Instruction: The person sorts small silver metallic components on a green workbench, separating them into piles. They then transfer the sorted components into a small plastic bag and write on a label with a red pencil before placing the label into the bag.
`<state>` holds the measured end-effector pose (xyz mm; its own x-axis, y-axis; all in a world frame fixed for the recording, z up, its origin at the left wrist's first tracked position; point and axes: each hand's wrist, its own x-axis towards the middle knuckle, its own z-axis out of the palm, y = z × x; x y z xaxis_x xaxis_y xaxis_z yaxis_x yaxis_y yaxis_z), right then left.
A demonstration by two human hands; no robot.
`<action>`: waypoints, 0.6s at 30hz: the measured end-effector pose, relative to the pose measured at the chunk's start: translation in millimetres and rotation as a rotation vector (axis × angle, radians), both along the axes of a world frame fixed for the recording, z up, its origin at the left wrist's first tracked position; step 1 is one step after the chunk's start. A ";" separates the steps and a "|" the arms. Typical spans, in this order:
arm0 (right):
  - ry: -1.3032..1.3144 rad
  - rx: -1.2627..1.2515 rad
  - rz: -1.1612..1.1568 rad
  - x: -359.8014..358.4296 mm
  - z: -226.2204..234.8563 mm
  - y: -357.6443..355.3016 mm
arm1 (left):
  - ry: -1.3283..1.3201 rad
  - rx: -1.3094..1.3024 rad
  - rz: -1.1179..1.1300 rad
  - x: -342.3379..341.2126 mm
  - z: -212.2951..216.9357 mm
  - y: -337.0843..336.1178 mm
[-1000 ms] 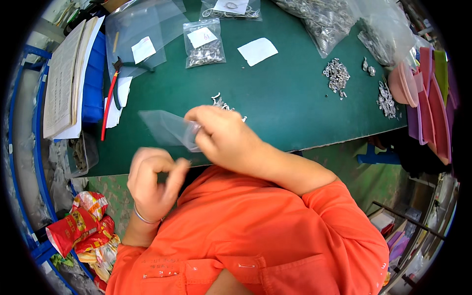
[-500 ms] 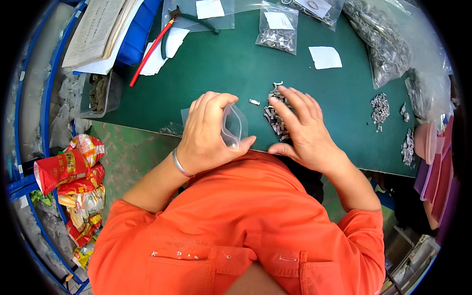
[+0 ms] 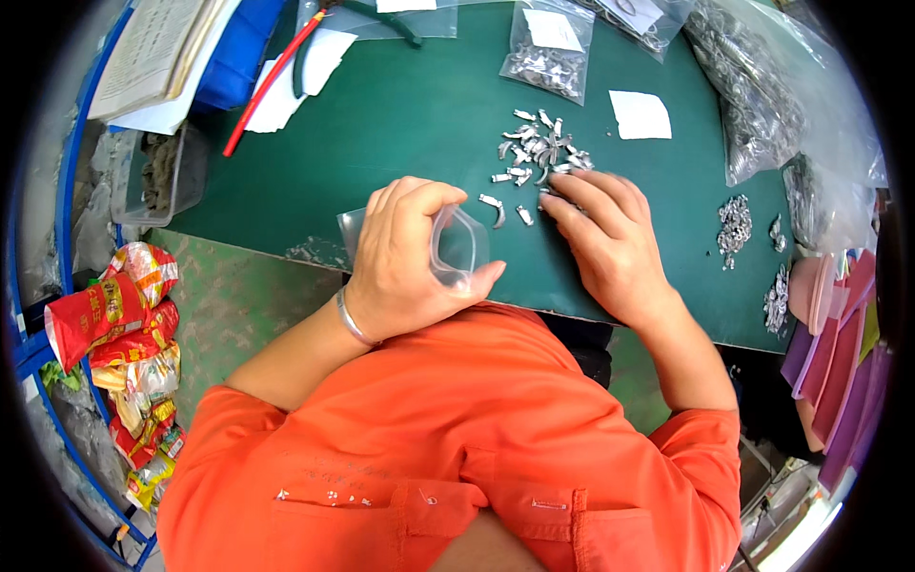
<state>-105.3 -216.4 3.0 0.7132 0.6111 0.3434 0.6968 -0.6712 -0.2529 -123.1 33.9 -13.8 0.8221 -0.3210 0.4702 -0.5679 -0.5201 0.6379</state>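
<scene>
- The small clear bag (image 3: 456,250) is in the middle of the frame, at the near edge of the green table (image 3: 381,124).
- The left hand (image 3: 410,262) holds the bag. The thumb and fingers curl around it and pinch its mouth open.
- The open mouth faces right, toward the little metal pieces (image 3: 534,153).
- The pieces lie in a loose pile up and to the right of the bag, near but not touching it.
- The right hand (image 3: 605,238) is nearer the pile. It lies flat with its fingertips on the pieces closest to the bag. It holds nothing that I can see.
- Two or three pieces sit between the two hands.
- The left fingers hide most of the bag, so I cannot tell if anything is inside.
- Pieces under the right fingertips are hidden.
- Further out are a filled bag (image 3: 545,52) at the top, a white paper slip (image 3: 640,114), and a red-handled tool (image 3: 272,81) at the upper left.
</scene>
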 end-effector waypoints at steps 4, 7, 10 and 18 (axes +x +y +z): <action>-0.011 0.139 -0.042 -15.3 -9.1 -6.4 | 0.019 0.022 -0.016 1.4 3.3 -4.4; -0.004 0.253 -0.026 -18.4 -12.8 1.0 | -0.002 0.010 -0.084 3.0 3.0 -13.6; 0.022 0.385 -0.115 -17.0 -8.0 -2.5 | 0.012 -0.022 -0.104 2.3 0.3 -18.3; 0.327 0.676 -0.550 -31.8 -3.9 -27.7 | 0.056 -0.031 -0.091 0.4 -3.2 -18.6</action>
<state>-137.1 -244.2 -0.9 0.9672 -0.0982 0.2341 0.1497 -0.5240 -0.8384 -122.6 15.3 -17.1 0.8156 -0.3813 0.4353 -0.5748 -0.4472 0.6852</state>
